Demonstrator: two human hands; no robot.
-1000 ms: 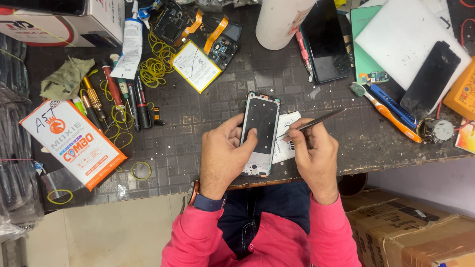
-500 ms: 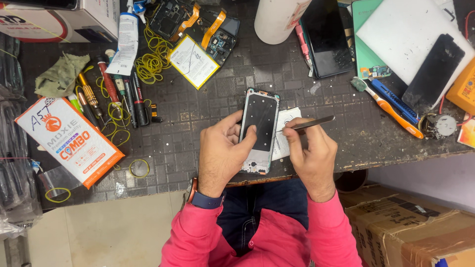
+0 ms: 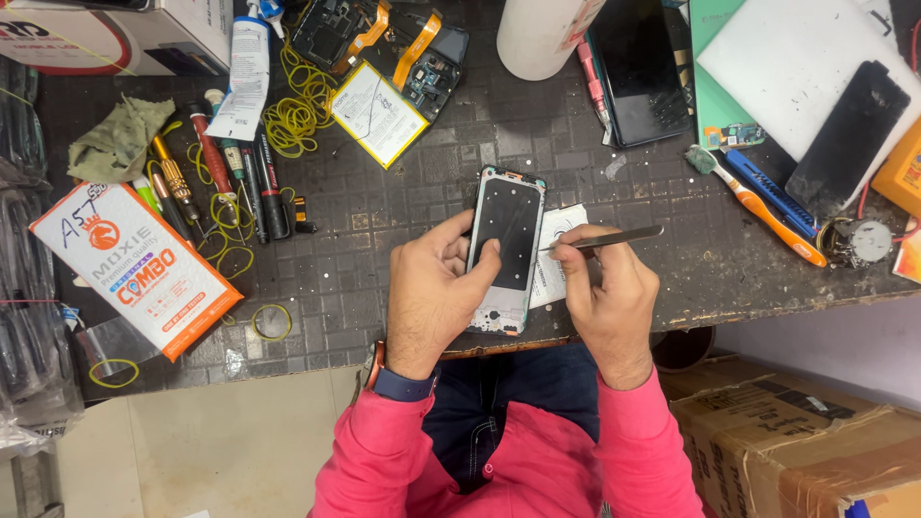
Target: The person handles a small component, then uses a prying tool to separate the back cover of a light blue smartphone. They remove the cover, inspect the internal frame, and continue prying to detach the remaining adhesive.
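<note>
An opened phone frame point(image 3: 507, 245) with a dark inner panel lies on the dark work mat point(image 3: 384, 221), lengthwise toward me. My left hand point(image 3: 434, 293) grips its left edge, thumb resting on the panel. My right hand point(image 3: 606, 297) holds metal tweezers point(image 3: 604, 238) whose tip points left at the frame's right edge. A small white paper slip point(image 3: 556, 259) lies under the right hand, beside the frame.
Screwdrivers point(image 3: 216, 177), yellow rubber bands point(image 3: 299, 101) and a flat battery point(image 3: 377, 113) lie at the back left, next to a dismantled phone point(image 3: 384, 38). A white and orange box point(image 3: 134, 264) sits left. A dark screen point(image 3: 641, 72), toothbrush point(image 3: 758, 206) and black panel point(image 3: 849, 134) lie right. Cardboard boxes point(image 3: 796, 441) stand below.
The tweezers' tip has moved left from over the paper slip to the frame's right edge. My left thumb has slid further onto the panel.
</note>
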